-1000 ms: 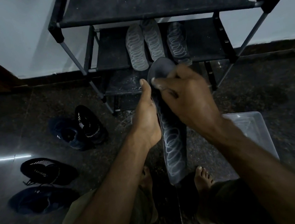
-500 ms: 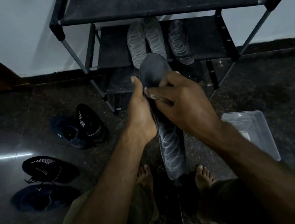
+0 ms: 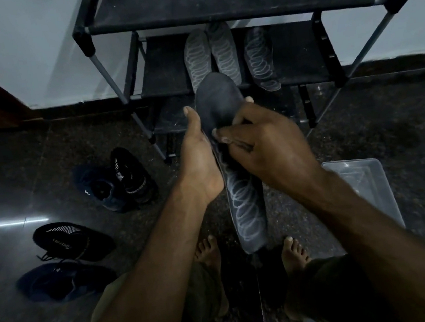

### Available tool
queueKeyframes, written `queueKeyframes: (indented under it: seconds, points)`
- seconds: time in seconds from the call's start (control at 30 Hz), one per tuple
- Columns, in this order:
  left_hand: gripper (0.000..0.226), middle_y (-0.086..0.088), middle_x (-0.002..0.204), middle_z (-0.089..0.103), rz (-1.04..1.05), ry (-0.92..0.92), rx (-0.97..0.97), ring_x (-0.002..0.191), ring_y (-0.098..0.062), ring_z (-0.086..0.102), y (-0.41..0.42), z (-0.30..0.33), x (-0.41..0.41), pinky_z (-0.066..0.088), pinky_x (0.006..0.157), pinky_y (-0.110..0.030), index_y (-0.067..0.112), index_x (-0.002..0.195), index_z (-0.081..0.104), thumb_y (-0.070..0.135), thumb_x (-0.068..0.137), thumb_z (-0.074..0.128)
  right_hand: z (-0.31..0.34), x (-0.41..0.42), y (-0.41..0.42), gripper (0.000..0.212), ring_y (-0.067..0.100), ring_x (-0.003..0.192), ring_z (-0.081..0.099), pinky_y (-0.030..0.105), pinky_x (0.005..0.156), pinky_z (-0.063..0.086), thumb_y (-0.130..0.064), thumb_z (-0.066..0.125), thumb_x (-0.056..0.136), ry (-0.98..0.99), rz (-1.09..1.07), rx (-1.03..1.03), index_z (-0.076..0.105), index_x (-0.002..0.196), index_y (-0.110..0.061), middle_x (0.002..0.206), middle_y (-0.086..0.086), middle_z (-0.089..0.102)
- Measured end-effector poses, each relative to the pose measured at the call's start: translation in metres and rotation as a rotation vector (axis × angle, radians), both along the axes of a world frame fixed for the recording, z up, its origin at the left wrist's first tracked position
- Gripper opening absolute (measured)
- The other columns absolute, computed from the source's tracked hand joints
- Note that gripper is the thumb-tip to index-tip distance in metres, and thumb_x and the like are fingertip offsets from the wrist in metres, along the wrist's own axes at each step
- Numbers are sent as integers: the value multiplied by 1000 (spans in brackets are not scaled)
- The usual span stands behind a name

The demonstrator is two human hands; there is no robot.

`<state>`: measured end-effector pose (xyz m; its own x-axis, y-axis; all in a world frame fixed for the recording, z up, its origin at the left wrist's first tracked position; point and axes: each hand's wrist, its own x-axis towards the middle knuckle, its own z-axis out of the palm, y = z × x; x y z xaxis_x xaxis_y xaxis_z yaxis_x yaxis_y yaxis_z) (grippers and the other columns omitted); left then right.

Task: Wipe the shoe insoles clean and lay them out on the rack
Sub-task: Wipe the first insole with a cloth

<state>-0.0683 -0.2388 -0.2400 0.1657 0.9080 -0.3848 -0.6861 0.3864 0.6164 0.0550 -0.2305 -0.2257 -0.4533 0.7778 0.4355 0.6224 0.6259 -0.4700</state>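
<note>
While left hand [image 3: 200, 159] cradles long dark loop-patterned insole [image 3: 242, 197], right hand [image 3: 263, 144] fingers curl, pinching it.

Right hand [image 3: 263, 144] farther down the insole [image 3: 237, 174], toe end barer.
</note>
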Motion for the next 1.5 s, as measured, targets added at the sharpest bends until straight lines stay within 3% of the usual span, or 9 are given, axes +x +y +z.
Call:
queueKeyframes:
  seconds: [0.17, 0.37, 0.57, 0.67, 0.8, 0.97, 1.13, 1.27, 1.5]
  points:
    - [81, -18, 127, 63, -21, 85, -16, 120, -31, 60, -3, -3, 11, 46, 102, -45, 7, 129, 58, 69, 94, 20, -4, 6, 9, 17, 19, 64, 54, 28, 51, 43, -24, 61, 94, 28, -273, 4, 74, 92, -12, 82, 5, 55]
    - [84, -15, 136, 58, -7, 88, -6, 127, -26, 56, -2, -4, 6, 40, 110, -40, 4, 141, 46, 70, 95, 19, -1, -6, -2, 15, 16, 67, 54, 31, 53, 45, -17, 63, 91, 36, -47, -20, 74, 100, -13, 84, 3, 56]
    - [77, -16, 129, 63, -24, 99, -22, 121, -30, 60, -4, -6, 14, 48, 100, -43, 11, 130, 58, 68, 95, 21, 0, 15, 19, 15, 21, 61, 53, 27, 50, 37, -21, 62, 93, 35, -339, 45, 73, 93, -10, 81, 7, 54]
    - [75, -15, 130, 63, -44, 109, -34, 120, -29, 60, -6, -5, 18, 48, 100, -42, 11, 133, 56, 67, 95, 22, 0, 12, 16, 14, 19, 64, 54, 30, 53, 47, -17, 63, 91, 83, -274, 21, 73, 98, -9, 82, 5, 53]
    - [78, -16, 130, 62, -36, 144, -15, 121, -27, 60, -5, -7, 13, 44, 106, -43, 8, 136, 53, 67, 96, 22, 1, -3, 1, 14, 20, 65, 56, 34, 52, 49, -14, 63, 89, -16, -76, 12, 73, 98, -11, 87, 6, 57]
    - [72, -13, 124, 67, -69, 126, -26, 115, -26, 64, -6, -6, 16, 54, 95, -38, 13, 124, 61, 65, 96, 20, 2, 15, 18, 20, 21, 60, 53, 25, 52, 33, -23, 60, 94, -5, -323, 61, 73, 88, -9, 83, 7, 56]
    - [71, -10, 130, 63, -103, 134, -27, 119, -25, 61, -8, -8, 22, 52, 97, -38, 16, 135, 54, 64, 97, 19, -1, 15, 21, 14, 18, 63, 53, 28, 52, 44, -16, 63, 90, 47, -339, 33, 73, 97, -8, 84, 8, 56]
    - [66, -15, 126, 64, -72, 85, -30, 119, -28, 61, -9, -7, 20, 50, 100, -40, 14, 127, 59, 62, 99, 23, 0, 3, 7, 16, 14, 65, 50, 24, 54, 36, -14, 63, 89, -9, -147, 36, 72, 100, -9, 88, 5, 55]
    - [66, -6, 121, 69, -133, 153, -41, 111, -20, 66, -9, -7, 23, 54, 93, -33, 17, 121, 63, 62, 98, 20, 3, 27, 29, 17, 25, 61, 53, 39, 51, 50, -16, 59, 92, 24, -338, 57, 72, 93, -6, 83, 11, 55]
